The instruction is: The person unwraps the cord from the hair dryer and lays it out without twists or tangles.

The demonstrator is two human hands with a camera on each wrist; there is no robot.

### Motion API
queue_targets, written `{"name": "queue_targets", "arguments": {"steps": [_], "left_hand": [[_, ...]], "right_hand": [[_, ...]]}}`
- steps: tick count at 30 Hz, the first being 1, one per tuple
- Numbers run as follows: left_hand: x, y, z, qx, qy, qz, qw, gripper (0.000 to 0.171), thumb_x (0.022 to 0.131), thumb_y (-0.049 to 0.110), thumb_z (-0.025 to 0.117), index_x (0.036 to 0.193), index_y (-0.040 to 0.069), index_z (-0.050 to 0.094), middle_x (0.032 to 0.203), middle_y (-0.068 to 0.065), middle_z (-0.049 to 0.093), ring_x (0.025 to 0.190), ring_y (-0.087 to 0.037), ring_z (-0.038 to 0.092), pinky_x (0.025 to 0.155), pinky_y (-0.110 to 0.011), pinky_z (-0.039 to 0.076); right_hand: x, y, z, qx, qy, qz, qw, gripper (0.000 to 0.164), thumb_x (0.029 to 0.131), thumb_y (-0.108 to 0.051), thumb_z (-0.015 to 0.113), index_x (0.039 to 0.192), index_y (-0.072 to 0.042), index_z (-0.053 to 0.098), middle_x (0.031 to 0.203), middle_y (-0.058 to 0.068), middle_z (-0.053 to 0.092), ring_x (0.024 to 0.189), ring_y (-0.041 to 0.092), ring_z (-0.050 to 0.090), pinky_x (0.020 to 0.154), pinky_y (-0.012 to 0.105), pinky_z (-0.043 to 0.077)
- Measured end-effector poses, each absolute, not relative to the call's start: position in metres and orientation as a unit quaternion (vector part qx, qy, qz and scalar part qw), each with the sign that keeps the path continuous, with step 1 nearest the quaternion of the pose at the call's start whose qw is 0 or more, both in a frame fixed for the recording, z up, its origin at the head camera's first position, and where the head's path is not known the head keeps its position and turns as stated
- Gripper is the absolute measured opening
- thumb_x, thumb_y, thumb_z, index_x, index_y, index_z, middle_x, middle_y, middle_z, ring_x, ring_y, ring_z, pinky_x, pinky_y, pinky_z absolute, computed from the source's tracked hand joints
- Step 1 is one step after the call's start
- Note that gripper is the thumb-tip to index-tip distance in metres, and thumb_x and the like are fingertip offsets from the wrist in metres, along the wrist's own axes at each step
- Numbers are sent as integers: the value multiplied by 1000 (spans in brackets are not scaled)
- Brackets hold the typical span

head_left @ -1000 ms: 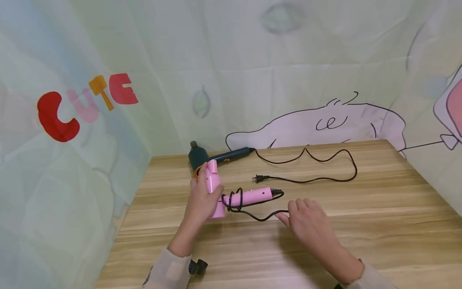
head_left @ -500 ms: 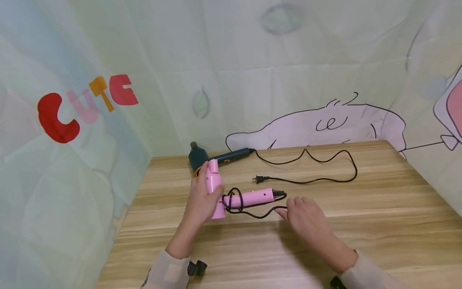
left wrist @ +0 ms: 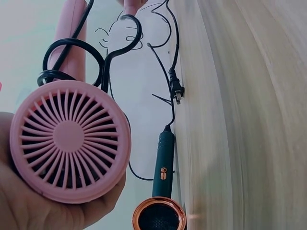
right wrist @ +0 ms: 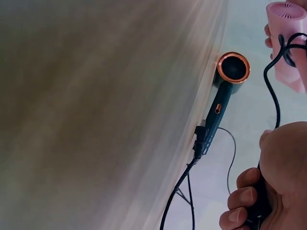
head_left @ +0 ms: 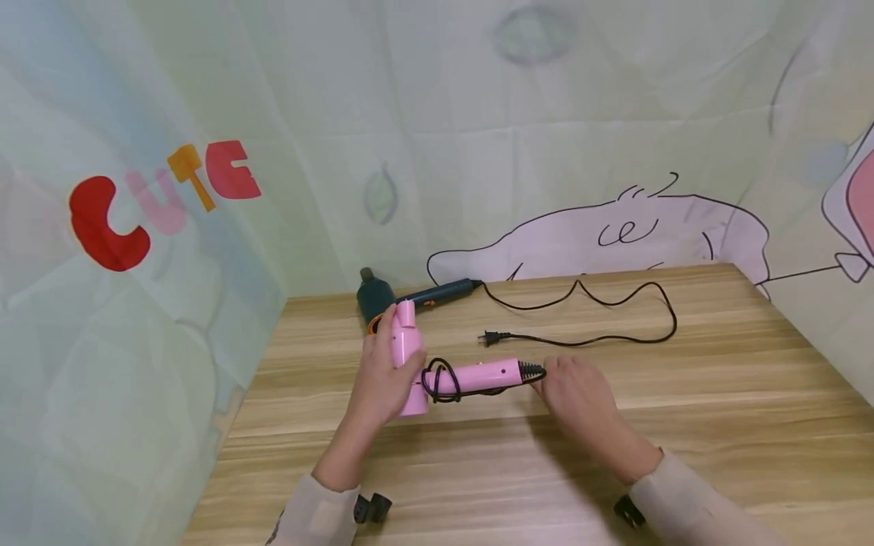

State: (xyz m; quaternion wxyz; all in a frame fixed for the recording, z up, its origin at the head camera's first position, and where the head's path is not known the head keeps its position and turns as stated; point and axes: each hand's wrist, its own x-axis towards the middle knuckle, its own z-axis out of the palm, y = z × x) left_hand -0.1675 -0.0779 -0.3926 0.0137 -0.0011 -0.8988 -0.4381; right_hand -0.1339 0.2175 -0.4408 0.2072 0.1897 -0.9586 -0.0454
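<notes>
A pink hair dryer [head_left: 471,376] is held above the table, its handle pointing right. My left hand [head_left: 378,379] grips its barrel from the left, thumb across the near side. The left wrist view shows the round slatted vent [left wrist: 68,135] at the barrel's end. A black cord [right wrist: 272,91] loops around the handle near the barrel and runs to my right hand [head_left: 580,398]. That hand's fingers curl around the cord just beyond the handle's end. Something dark and thicker sits inside the right fist in the right wrist view, mostly hidden.
Behind lies a dark green hair dryer [head_left: 437,293] with copper trim, on the wooden table [head_left: 478,470]. Its black cord [head_left: 587,343] curves across the back right, ending in a two-pin plug [head_left: 492,338]. A printed cloth [head_left: 328,152] hangs behind the table.
My right hand has risen slightly, moving the cord away from the near side of the pink handle. The loops around the handle have shifted toward the barrel. My left hand has barely moved.
</notes>
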Motion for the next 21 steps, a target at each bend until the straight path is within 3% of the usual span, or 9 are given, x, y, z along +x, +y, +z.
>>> {"name": "queue_targets", "arguments": {"steps": [5, 9, 13, 21], "left_hand": [[-164, -79, -392, -14, -901, -433, 21, 83, 96, 40, 64, 162, 38, 13, 138, -16, 43, 100, -33, 59, 75, -42, 56], [-162, -79, -392, -17, -900, -435, 20, 83, 96, 40, 64, 162, 39, 14, 138, -16, 43, 100, -33, 59, 75, -42, 56], [-161, -80, -392, -13, -901, -433, 14, 82, 97, 41, 64, 162, 41, 13, 138, -15, 43, 100, -32, 58, 74, -41, 56], [-160, -82, -394, -14, -905, -425, 15, 83, 96, 39, 64, 162, 38, 15, 143, -14, 41, 102, -32, 58, 80, -45, 55]], "right_hand": [[-144, 218, -442, 194, -952, -49, 229, 29, 94, -14, 62, 72, -4, 45, 63, 6, 41, 56, 21, 42, 52, 34, 40], [-153, 218, -441, 191, -948, -44, 250, 41, 104, -27, 52, 71, -4, 43, 61, 5, 37, 54, 21, 39, 52, 33, 36], [-162, 218, -437, 178, -950, -49, 251, 52, 105, -43, 48, 68, -7, 38, 59, 2, 31, 52, 18, 31, 50, 30, 29], [-175, 220, -427, 158, -947, -64, 272, 54, 97, -44, 63, 70, -8, 32, 63, 2, 28, 57, 17, 24, 53, 28, 21]]}}
